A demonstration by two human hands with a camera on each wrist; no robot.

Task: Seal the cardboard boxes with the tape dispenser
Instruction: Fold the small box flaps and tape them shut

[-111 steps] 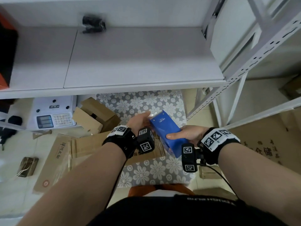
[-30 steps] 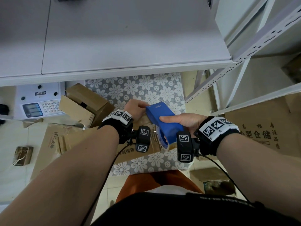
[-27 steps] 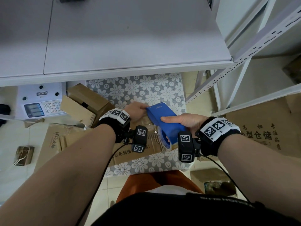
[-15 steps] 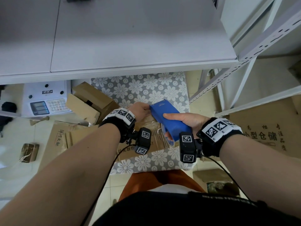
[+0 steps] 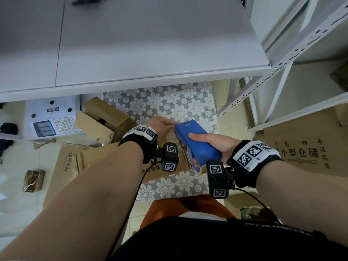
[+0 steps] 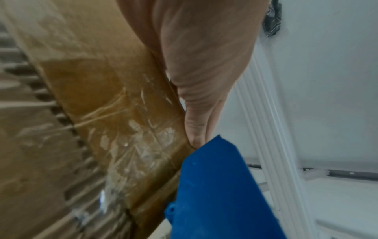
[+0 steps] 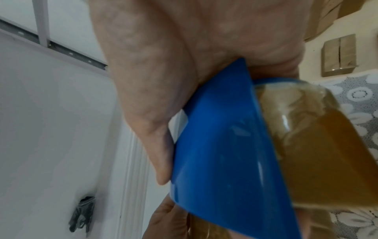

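Note:
A blue tape dispenser lies nose-forward on a brown cardboard box, and my right hand grips its body, thumb on top. In the right wrist view the dispenser carries a brownish tape roll. My left hand presses with straight fingers on the box's far edge, right at the dispenser's nose. The left wrist view shows those fingers along the box, a strip of clear tape on its seam and the dispenser's tip touching them. Most of the box is hidden under my hands.
The box rests on a floral-cloth surface under a white shelf. An open cardboard box and a white scale sit to the left, flattened cartons lie on the floor, and rack posts and printed cardboard stand to the right.
Since the oldest frame the dispenser has come down flatter onto the box. Over the last second both hands and the dispenser keep nearly the same place; only my view has shifted a little.

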